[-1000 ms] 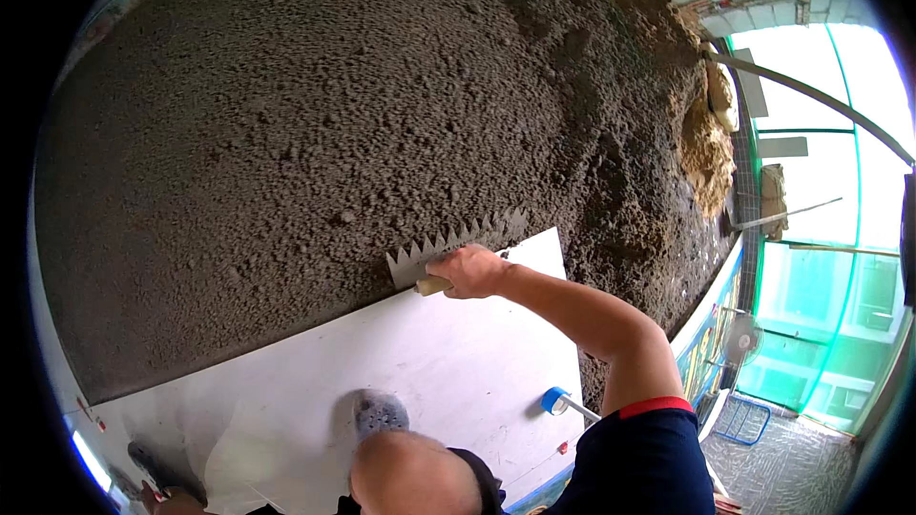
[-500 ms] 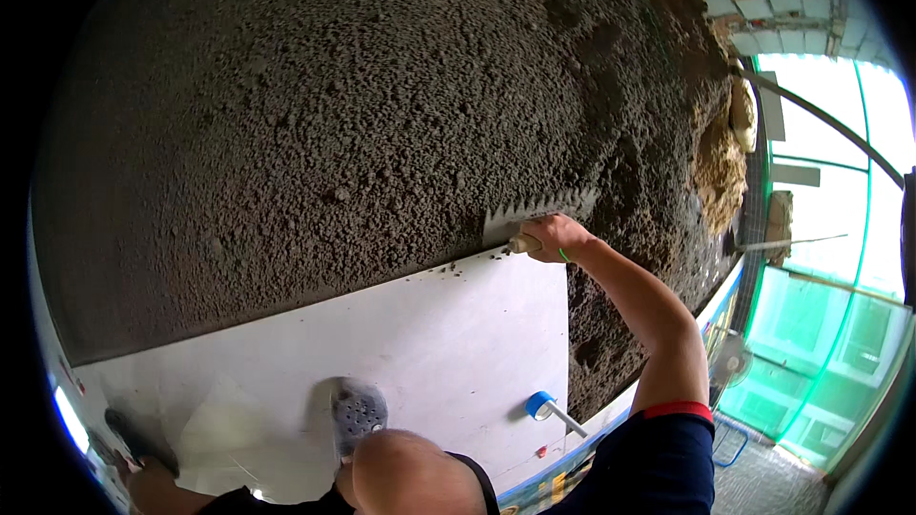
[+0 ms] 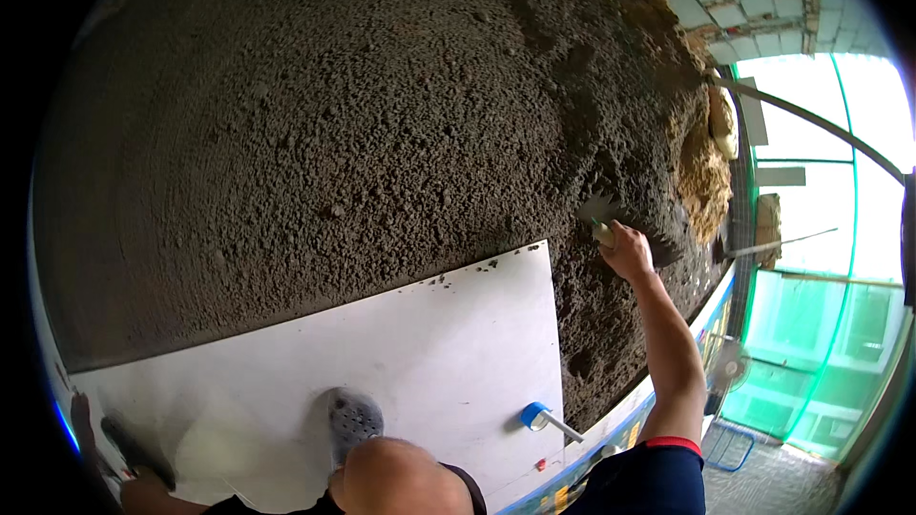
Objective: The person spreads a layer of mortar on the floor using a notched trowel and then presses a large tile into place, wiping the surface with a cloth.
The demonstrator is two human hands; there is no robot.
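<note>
My right hand [image 3: 630,250] is wrapped round the pale handle of a notched trowel [image 3: 599,210]. The blade rests on dark, crumbly mortar [image 3: 382,133], just beyond the right corner of a large white slab [image 3: 420,343]. Part of the blade is hard to make out against the mortar. At the lower left edge, my left hand [image 3: 143,490] is low beside a dark elongated shape, perhaps a shoe; its fingers do not show clearly. One grey perforated clog [image 3: 354,417] stands on the slab.
A blue-ended roll with a pale tube [image 3: 536,416] lies by the slab's right edge. Farther right are a heap of yellowish sand [image 3: 704,181], a fan [image 3: 730,362] and green netting [image 3: 811,324]. A block wall [image 3: 754,0] rises at the upper right.
My right hand has moved the trowel rightward, from along the slab's far edge onto the rougher mortar past its corner. Crumbs of mortar lie on the slab near that corner.
</note>
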